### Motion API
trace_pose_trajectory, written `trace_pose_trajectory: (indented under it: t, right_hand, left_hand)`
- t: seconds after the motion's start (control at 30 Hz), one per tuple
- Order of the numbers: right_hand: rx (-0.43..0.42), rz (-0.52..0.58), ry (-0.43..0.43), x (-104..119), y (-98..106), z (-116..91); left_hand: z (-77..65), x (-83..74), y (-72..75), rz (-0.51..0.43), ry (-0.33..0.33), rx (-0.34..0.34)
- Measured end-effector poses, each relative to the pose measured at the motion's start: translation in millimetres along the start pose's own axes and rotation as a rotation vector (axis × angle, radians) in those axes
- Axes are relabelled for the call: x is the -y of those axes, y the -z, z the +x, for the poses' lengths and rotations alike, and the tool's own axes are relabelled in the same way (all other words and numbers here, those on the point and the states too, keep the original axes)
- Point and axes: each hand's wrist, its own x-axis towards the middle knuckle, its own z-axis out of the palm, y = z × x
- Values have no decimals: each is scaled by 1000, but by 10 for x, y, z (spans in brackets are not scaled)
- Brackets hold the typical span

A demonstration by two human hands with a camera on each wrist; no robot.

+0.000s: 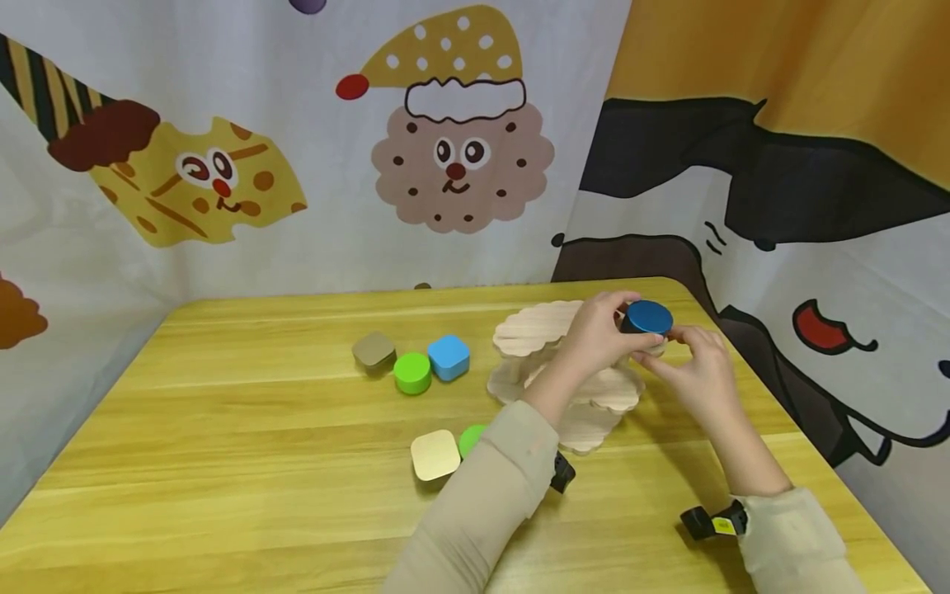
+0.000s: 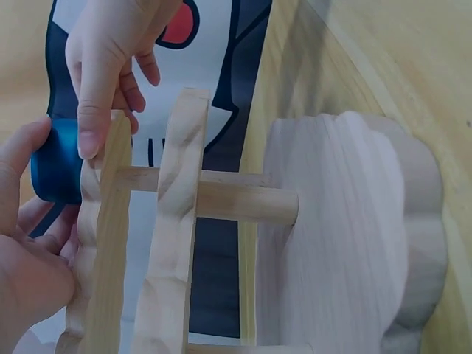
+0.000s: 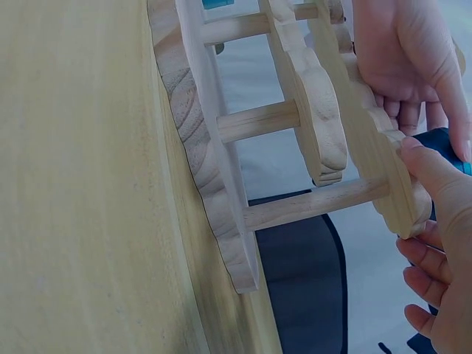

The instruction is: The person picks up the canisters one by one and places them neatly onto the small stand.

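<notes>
Clock positions are read from the head view, with the wooden stand (image 1: 604, 388) as centre and twelve at the table's (image 1: 260, 454) far edge. The round dark blue block (image 1: 650, 317) is at two o'clock, against the outer face of the stand's top board (image 2: 107, 258); whether its full base bears on the wood cannot be confirmed, the fingers obscuring the contact. Left hand (image 1: 597, 330): thumb and fingers clamped on the block's sides. Right hand (image 1: 701, 371): thumb and fingers pinching the edge of the top board, close beside the block. The stand's boards are joined by round posts (image 3: 317, 203). At nine o'clock lie a brown square block (image 1: 373, 351), a green round block (image 1: 412, 373) and a light blue square block (image 1: 449, 357), near one another. At eight o'clock lie a beige square block (image 1: 435, 455) and a second green round block (image 1: 471, 440), the latter partly covered by the left sleeve (image 1: 512, 462).
</notes>
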Motion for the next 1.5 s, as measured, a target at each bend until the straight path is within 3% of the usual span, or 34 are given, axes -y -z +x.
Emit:
trace_pose_trajectory:
  t: [0.23,0.6,0.9,1.27,1.5]
  right_hand:
    - [4,-3,3,-6,7,-1]
    - [12,-19,-2,8,5,-5]
    - [1,-16,16,-16,-3,-2]
    - [10,-12,5,-22,7,2]
    - [12,0,-32,1,-2,0]
  left_hand:
    - [6,-14,-36,72,33,-5]
    - [-59,-54,39,-15,48,-33]
    - [-229,-205,218,-21,-119,-80]
    - [-654,-509,467,-133,-268,-92]
    - [-936,-549,618,-172,-393,-111]
